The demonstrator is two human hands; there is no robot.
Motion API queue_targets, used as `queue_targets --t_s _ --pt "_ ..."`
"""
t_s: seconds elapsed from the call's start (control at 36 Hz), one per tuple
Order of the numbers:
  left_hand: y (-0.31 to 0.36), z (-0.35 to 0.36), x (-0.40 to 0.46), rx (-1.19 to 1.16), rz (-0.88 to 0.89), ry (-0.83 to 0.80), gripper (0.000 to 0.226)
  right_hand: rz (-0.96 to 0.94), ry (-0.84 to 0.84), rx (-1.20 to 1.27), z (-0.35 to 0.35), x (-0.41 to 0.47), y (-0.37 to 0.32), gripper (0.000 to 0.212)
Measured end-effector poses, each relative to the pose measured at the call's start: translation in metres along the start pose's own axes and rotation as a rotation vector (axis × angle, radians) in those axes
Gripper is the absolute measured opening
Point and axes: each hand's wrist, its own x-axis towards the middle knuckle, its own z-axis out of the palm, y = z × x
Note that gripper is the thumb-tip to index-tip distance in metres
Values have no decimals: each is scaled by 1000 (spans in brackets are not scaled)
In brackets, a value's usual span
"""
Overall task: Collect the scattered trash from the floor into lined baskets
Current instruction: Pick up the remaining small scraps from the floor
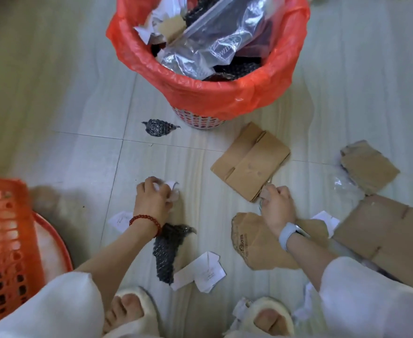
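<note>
Two cream slippers [137, 313], toes showing, stand at the bottom edge on the tiled floor [78, 118], with white sleeves on either side. Just ahead of them, beneath and behind the left forearm, lie a folded white paper [200, 272] and a strip of black bubble wrap [168, 250]; a smaller white slip [120, 220] lies to the outer side of that wrist, which wears a red bead bracelet [144, 219]. Left hand [155, 195]: fingers curled, gripping a crumpled white paper scrap [172, 186] low over the floor. Right hand [277, 203]: fingers curled at the near corner of a folded cardboard piece [251, 162], which lies flat; whether the fingers actually pinch the card cannot be told through the blur. A pale watch band [287, 236] circles the right wrist, and a torn brown card piece [254, 245] lies beneath that forearm. To the outer side of the right hand lie a large flat cardboard sheet [390, 240], a ragged cardboard fragment [368, 164] and some clear film [344, 186]. An orange basket [3, 240] stands beside the left arm. Beyond both hands, a small black bubble-wrap scrap [159, 128] lies near the foot of a basket [200, 121] with a red liner [212, 93], already holding paper, black wrap and a clear zip bag [220, 37].
</note>
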Motion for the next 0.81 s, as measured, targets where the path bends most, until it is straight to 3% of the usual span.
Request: queue_targets --t_s 0.17,0.28,0.42,0.53,0.58,0.64,0.72,0.81 --pt "3 -2 4 -83 107 -14 11 -12 127 102 -2 3 12 37" --pt "14 -19 6 -250 107 22 2 69 212 219 -19 1 15 16" --pt "64 -54 7 -396 396 150 7 -24 284 446 -70 -2 -13 19" --pt "104 -100 5 -451 729 344 3 -172 333 517 -125 -4 -47 26" --pt "119 -131 5 -488 860 499 6 -259 383 545 -159 -6 -69 32" --pt "132 -164 12 -537 939 683 10 -346 443 554 -190 -5 -94 26" --pt "145 -215 30 -615 862 887 12 -463 476 552 -229 5 -132 16" --pt "151 -257 50 -726 666 907 8 -552 416 467 -251 20 -173 24"
